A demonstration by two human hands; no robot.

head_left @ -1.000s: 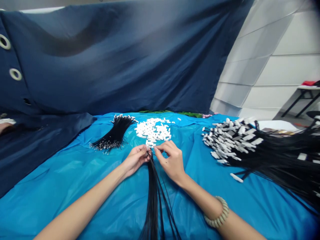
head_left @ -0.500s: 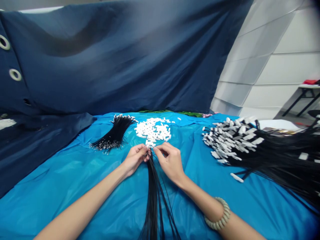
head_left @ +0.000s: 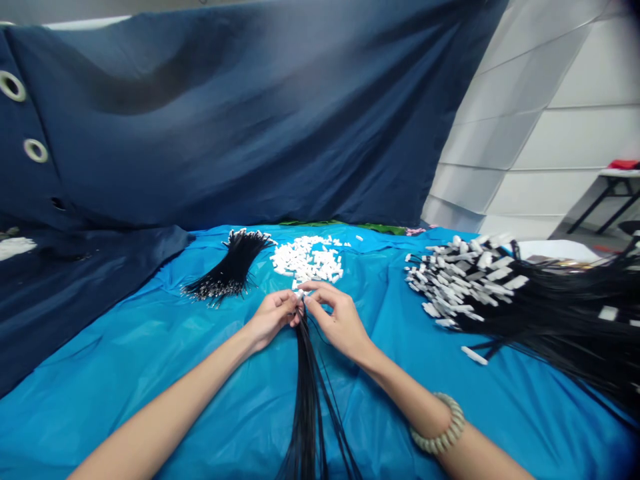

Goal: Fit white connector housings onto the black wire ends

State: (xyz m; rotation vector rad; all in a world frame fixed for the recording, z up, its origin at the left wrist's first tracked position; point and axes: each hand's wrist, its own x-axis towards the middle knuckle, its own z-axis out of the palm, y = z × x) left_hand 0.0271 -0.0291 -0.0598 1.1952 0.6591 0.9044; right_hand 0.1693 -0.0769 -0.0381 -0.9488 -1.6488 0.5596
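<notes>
Black wires (head_left: 307, 393) hang from between my hands down to the near edge of the view. My left hand (head_left: 276, 319) is closed around their upper ends, thumb and fingers pinched together. Close on its right, my right hand (head_left: 340, 320) has its fingers bent at a small white connector (head_left: 300, 294) at the top of the wires; its fingertips are pressed at this piece. Just beyond both hands lies a pile of loose white connectors (head_left: 307, 259). The exact contact between wire and connector is too small to tell.
A short black wire bundle (head_left: 230, 267) lies left of the pile. At the right is a large heap of long black wires (head_left: 560, 307) with white connectors (head_left: 460, 280) on their ends. Blue sheeting (head_left: 200, 373) covers the surface; a dark blue curtain (head_left: 250, 113) hangs behind.
The fingers of my right hand have closed in over the white piece, the index finger now reaching across the top. My left hand stays nearly in place.
</notes>
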